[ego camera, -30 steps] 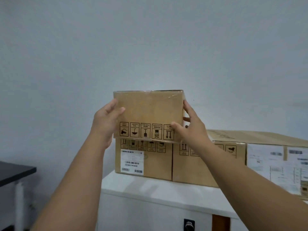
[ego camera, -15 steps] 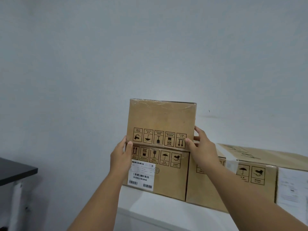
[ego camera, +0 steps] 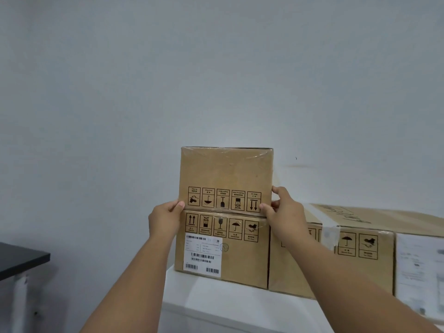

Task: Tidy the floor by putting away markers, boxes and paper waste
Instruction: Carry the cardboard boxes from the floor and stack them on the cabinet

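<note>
A brown cardboard box (ego camera: 225, 171) with upside-down handling symbols rests on top of a second cardboard box (ego camera: 240, 258) that carries a white barcode label. My left hand (ego camera: 164, 218) grips the upper box at its lower left corner. At the lower right corner my right hand (ego camera: 284, 212) holds the same box, thumb on the front face. The two boxes line up edge to edge against the pale wall.
More cardboard boxes (ego camera: 348, 248) stand in a row to the right on a white cabinet top (ego camera: 216, 301). A dark table (ego camera: 21, 258) with a white leg stands at the lower left. The wall fills the upper view.
Both hands lowered the box onto the labelled box beneath; it now rests there. My hands slid down to its bottom corners, and the view shifted upward and closer.
</note>
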